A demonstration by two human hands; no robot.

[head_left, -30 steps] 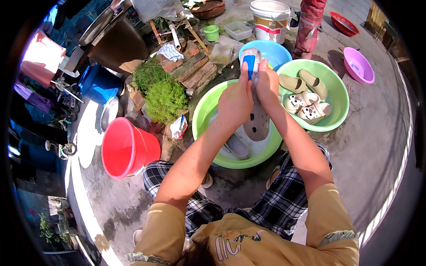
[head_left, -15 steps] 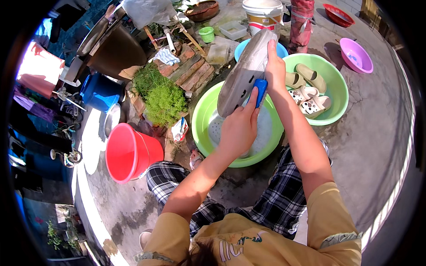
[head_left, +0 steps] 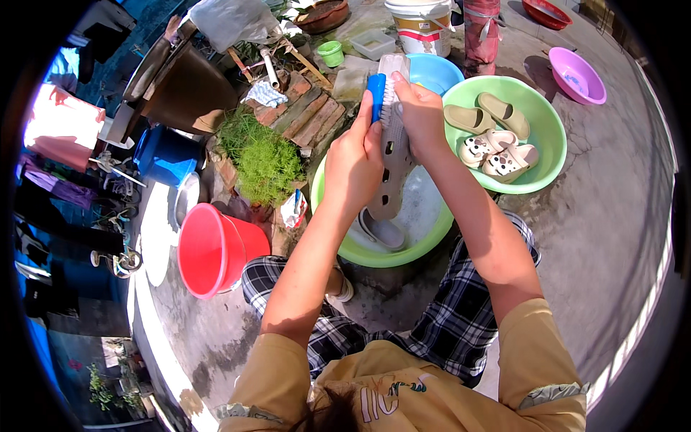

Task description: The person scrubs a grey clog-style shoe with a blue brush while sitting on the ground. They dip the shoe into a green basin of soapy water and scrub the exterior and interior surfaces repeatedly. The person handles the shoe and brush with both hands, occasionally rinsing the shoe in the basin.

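My left hand (head_left: 355,167) grips a blue scrubbing brush (head_left: 376,92), its white bristles against the side of a grey clog (head_left: 391,173). My right hand (head_left: 423,121) holds the clog up on its edge, fingers wrapped round its far part. Dark slots show along the clog's side. Beneath it stands a green basin (head_left: 392,261) of sudsy water, where a second grey clog (head_left: 384,232) lies partly in the suds.
To the right, another green basin (head_left: 556,160) holds olive slippers (head_left: 505,115) and white spotted clogs (head_left: 497,155). A blue basin (head_left: 439,70) and paint bucket (head_left: 421,27) stand behind. A red bucket (head_left: 209,248) is at left, beside bricks (head_left: 309,115) and a green plant (head_left: 266,165); a pink basin (head_left: 579,75) lies far right.
The clog has turned more upright and come slightly lower. The brush has moved from the clog's right side to its left, farther up. The second clog in the basin now shows.
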